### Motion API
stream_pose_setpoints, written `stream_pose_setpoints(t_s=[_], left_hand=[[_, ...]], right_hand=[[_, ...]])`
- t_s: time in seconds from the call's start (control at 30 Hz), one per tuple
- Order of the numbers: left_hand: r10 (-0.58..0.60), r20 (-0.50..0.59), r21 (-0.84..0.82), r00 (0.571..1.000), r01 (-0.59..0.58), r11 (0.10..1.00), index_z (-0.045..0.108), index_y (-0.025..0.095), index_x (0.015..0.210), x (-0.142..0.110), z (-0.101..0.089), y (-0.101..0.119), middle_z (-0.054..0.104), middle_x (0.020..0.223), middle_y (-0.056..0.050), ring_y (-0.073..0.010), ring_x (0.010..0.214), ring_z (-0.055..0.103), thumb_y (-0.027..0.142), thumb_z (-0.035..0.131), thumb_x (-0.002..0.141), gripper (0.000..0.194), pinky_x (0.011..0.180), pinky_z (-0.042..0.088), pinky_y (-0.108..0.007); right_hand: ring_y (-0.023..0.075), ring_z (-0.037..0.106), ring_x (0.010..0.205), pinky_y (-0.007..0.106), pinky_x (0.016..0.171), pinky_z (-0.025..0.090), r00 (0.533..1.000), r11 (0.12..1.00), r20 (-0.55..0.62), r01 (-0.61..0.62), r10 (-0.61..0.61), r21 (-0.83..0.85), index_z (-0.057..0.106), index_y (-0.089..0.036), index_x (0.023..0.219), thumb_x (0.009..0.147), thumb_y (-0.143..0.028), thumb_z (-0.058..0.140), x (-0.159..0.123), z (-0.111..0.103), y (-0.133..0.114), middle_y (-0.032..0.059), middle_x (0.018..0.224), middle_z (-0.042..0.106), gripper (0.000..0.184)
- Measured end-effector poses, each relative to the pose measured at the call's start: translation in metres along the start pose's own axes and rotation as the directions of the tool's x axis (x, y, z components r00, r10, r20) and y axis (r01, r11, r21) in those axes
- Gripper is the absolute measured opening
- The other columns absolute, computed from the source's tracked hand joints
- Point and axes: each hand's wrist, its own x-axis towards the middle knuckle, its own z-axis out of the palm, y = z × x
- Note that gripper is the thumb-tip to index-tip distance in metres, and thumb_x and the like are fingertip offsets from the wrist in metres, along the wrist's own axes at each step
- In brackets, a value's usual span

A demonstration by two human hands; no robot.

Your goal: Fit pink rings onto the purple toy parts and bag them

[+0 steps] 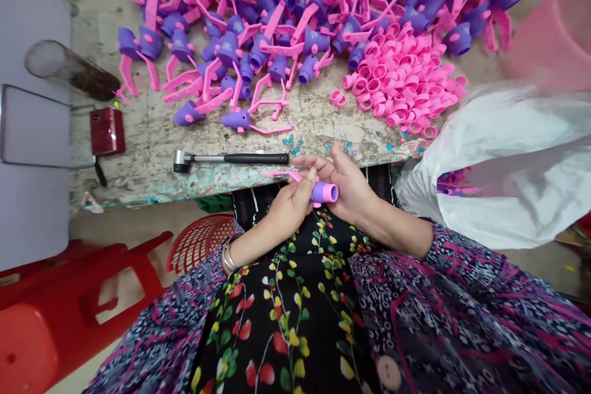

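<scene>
Along the far side of a stone-topped bench (pixel 138 135), a heap of moulded plastic parts (pixel 277 18), with a pile of plastic rings (pixel 401 80) at its near right. Nearer the bench's edge, a hammer (pixel 231 159), a small case (pixel 107 130) to its left, and a glass jar (pixel 69 69) behind that. Right of the bench, a plastic sack (pixel 512 166) below a tub (pixel 554 28). Under the near edge, a basket (pixel 201 240); farther left, a stool (pixel 28 351). Between the left hand (pixel 289 209) and right hand (pixel 353 188), a plastic part (pixel 324 192).

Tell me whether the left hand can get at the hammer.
Probably yes: the left hand lies close to the hammer with nothing between them, though it is holding the purple plastic piece and would have to let go first.
</scene>
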Motion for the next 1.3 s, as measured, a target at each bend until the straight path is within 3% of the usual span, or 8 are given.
stream_pose_setpoints(t_s=[0.27, 0.6, 0.7, 0.77, 0.87, 1.03, 1.2, 1.3], left_hand=[[-0.078, 0.015, -0.195, 0.997, 0.08, 0.978, 0.059, 0.017, 0.078, 0.0, 0.002, 0.005, 0.05, 0.061, 0.0, -0.0107, 0.056, 0.046, 0.071, 0.041, 0.086, 0.057, 0.052, 0.042, -0.022], [-0.057, 0.03, -0.189, 0.998, 0.061, 0.98, 0.053, 0.019, 0.071, 0.002, 0.003, 0.007, 0.051, 0.062, -0.001, -0.0107, 0.055, 0.044, 0.071, 0.039, 0.086, 0.057, 0.051, 0.04, -0.022], [-0.059, 0.017, -0.161, 0.998, 0.061, 0.985, 0.052, 0.019, 0.068, 0.002, 0.003, 0.007, 0.051, 0.061, -0.001, -0.0114, 0.056, 0.045, 0.071, 0.038, 0.087, 0.057, 0.051, 0.041, -0.023], [-0.04, -0.02, -0.123, 0.999, 0.037, 0.992, 0.052, 0.019, 0.068, 0.001, 0.002, 0.007, 0.052, 0.063, -0.001, -0.0122, 0.057, 0.046, 0.071, 0.037, 0.087, 0.057, 0.052, 0.042, -0.024], [0.037, -0.095, -0.046, 0.995, -0.041, 0.998, 0.052, 0.02, 0.069, -0.002, -0.001, 0.007, 0.054, 0.064, -0.001, -0.0135, 0.058, 0.049, 0.073, 0.034, 0.087, 0.059, 0.053, 0.042, -0.025], [0.003, -0.121, 0.038, 0.993, 0.002, 0.999, 0.051, 0.021, 0.059, -0.004, -0.01, 0.013, 0.055, 0.053, -0.001, -0.0171, 0.057, 0.054, 0.068, 0.018, 0.093, 0.066, 0.06, 0.048, -0.029], [0.143, 0.099, 0.245, 0.985, -0.163, 0.956, 0.065, 0.019, 0.075, 0.0, -0.011, 0.019, 0.07, 0.078, -0.006, -0.0222, 0.085, 0.065, 0.058, 0.018, 0.097, 0.065, 0.088, 0.051, -0.036], [0.297, 0.238, 0.48, 0.925, -0.378, 0.792, 0.067, 0.018, 0.09, 0.006, -0.007, 0.026, 0.072, 0.09, -0.008, -0.0236, 0.091, 0.065, 0.053, 0.025, 0.099, 0.056, 0.088, 0.051, -0.039]], right_hand=[[0.0172, 0.061, 0.064, 0.029, 0.062, 0.048, 1.0, 1.0, -0.015, -0.002, 0.002, -0.002, 0.07, -0.019, 0.089, 0.094, -0.072, 0.02, 0.002, -0.002, 0.0, 0.0054, 0.071, 0.065, 0.073], [0.0185, 0.062, 0.067, 0.03, 0.061, 0.049, 1.0, 0.999, -0.004, 0.003, -0.003, -0.05, 0.068, -0.02, 0.09, 0.093, -0.072, 0.023, 0.003, -0.005, -0.003, 0.0056, 0.072, 0.065, 0.069], [0.0182, 0.061, 0.067, 0.031, 0.063, 0.05, 0.998, 0.989, -0.003, 0.063, -0.064, -0.132, 0.067, -0.02, 0.093, 0.091, -0.074, 0.027, 0.001, -0.004, -0.001, 0.0048, 0.074, 0.065, 0.067], [0.0186, 0.062, 0.074, 0.033, 0.069, 0.052, 0.983, 0.953, 0.0, 0.18, -0.185, -0.244, 0.067, -0.021, 0.098, 0.09, -0.074, 0.034, -0.002, -0.001, 0.001, 0.0044, 0.079, 0.066, 0.063], [0.0197, 0.062, 0.09, 0.034, 0.079, 0.052, 0.929, 0.779, 0.122, 0.361, -0.35, -0.512, 0.066, -0.022, 0.104, 0.081, -0.069, 0.058, -0.006, 0.003, 0.001, 0.0043, 0.097, 0.067, 0.053], [0.0184, 0.064, 0.089, 0.035, 0.085, 0.052, 0.893, 0.473, 0.372, 0.45, -0.253, -0.758, 0.064, -0.02, 0.116, 0.082, -0.047, 0.07, -0.013, -0.011, -0.014, 0.004, 0.102, 0.069, 0.044], [0.0255, 0.059, 0.118, 0.039, 0.101, 0.044, 0.897, 0.187, 0.397, 0.431, -0.196, -0.883, 0.056, -0.018, 0.134, 0.083, -0.039, 0.071, -0.026, -0.041, -0.022, 0.013, 0.132, 0.062, 0.058], [0.0275, 0.062, 0.114, 0.039, 0.096, 0.047, 0.923, 0.049, 0.332, 0.347, -0.193, -0.936, 0.053, -0.016, 0.137, 0.084, -0.034, 0.068, -0.036, -0.051, -0.021, 0.0152, 0.129, 0.064, 0.058]])
